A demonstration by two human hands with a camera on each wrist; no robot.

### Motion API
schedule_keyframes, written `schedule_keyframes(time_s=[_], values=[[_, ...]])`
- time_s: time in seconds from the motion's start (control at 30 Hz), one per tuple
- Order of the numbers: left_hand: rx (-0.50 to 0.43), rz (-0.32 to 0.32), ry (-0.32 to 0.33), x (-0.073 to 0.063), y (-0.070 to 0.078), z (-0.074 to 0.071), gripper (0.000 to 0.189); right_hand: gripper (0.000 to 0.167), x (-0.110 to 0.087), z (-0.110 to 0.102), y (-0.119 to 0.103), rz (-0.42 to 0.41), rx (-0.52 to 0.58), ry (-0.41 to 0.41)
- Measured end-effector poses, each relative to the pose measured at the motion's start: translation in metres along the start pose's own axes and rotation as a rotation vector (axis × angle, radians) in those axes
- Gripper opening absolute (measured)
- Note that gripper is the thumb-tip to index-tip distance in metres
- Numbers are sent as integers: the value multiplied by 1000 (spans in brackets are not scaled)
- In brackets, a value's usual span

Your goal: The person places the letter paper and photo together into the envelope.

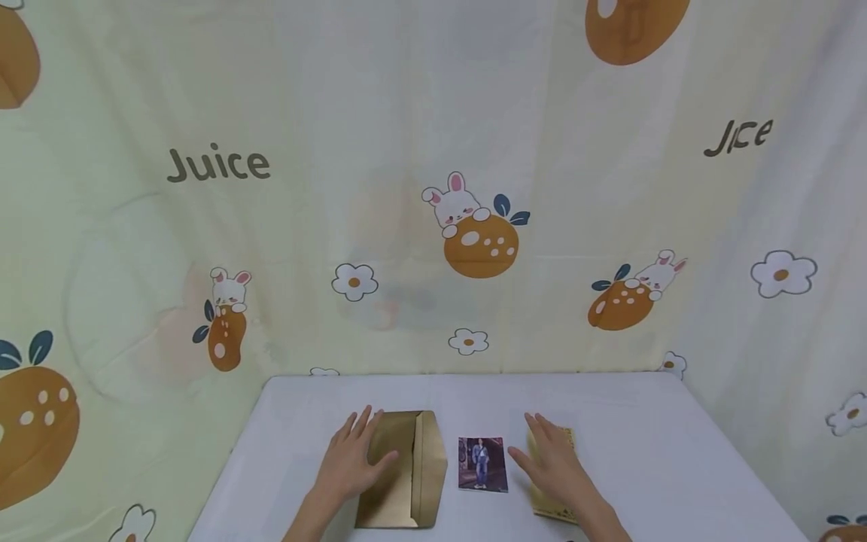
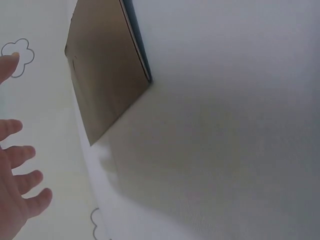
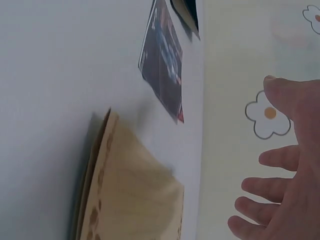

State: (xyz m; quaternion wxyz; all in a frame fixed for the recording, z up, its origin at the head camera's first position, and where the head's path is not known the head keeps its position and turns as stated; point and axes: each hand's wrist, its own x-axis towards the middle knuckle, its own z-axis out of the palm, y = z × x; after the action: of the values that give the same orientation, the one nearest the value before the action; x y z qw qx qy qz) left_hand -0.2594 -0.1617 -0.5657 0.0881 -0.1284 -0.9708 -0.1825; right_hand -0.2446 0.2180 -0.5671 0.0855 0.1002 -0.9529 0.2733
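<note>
A gold envelope [image 1: 393,489] lies on the left of the table, its pointed flap [image 1: 430,470] folded out to the right. My left hand [image 1: 352,459] hovers over the envelope's left side, fingers spread and nothing held. In the middle lies a photo [image 1: 482,464] of a standing person in blue clothes. On the right is a yellowish folded card [image 3: 135,185] with a brown patterned border, partly hidden in the head view by my right hand [image 1: 557,463]. That hand is above the card, fingers extended and holding nothing; the right wrist view shows the card's layered edge.
A white-covered table [image 1: 650,429] carries these items in a row. Behind and beside it hangs a pale curtain [image 1: 379,150] printed with rabbits, oranges, flowers and the word Juice, meeting the table's back edge.
</note>
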Motion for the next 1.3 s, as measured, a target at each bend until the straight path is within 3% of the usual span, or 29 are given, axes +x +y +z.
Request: schedule_keyframes(time_s=[0.37, 0.83, 0.97, 1.2, 1.3], values=[[-20, 71, 18, 8, 11, 13, 76, 74, 13, 29, -36, 11, 7, -58], [14, 171, 11, 13, 19, 22, 73, 68, 26, 63, -76, -147, 15, -74], [47, 184, -23, 14, 22, 25, 73, 59, 28, 77, -87, -225, -52, -68], [113, 163, -137, 15, 30, 29, 64, 44, 27, 97, -100, -368, -182, -87], [145, 170, -158, 13, 32, 33, 59, 39, 24, 102, -103, -390, -226, -112]])
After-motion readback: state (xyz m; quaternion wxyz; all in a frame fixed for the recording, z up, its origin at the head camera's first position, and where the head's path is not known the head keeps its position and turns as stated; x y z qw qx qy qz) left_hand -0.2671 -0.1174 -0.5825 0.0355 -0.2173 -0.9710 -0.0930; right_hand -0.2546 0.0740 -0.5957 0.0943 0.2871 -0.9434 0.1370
